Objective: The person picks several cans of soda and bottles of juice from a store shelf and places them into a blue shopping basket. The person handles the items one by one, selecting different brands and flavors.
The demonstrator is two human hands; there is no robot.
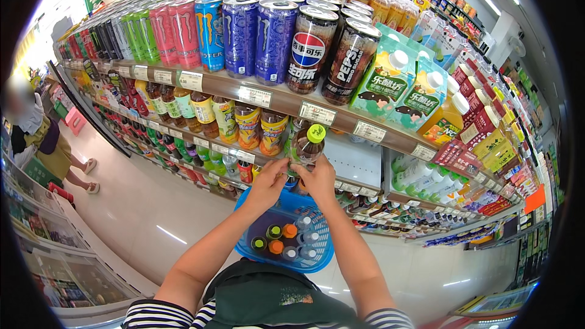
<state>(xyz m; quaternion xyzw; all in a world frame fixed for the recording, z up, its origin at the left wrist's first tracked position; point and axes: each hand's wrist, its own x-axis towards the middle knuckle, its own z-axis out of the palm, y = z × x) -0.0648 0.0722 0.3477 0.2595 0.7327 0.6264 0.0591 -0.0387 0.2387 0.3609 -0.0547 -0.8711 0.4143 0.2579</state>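
A dark drink bottle with a lime-green cap (307, 146) stands upright between my hands, in front of the second shelf. My right hand (316, 176) is closed around its lower part. My left hand (270, 178) is at the bottle's left side, its fingertips by the base; whether they grip it is hard to tell. Below my hands is a blue plastic basket (284, 262) holding several bottles, with green caps (274, 231), orange caps (289, 230) and clear or white caps (311, 237). What the basket rests on is hidden.
Energy drink cans (240, 34), cola cans (313, 48) and juice cartons (388, 73) line the upper shelf. Bottled drinks (247, 125) fill much of the second shelf, beside a white perforated shelf panel (358, 162). A person (41, 132) stands at the left, near glass-topped freezers (82, 278).
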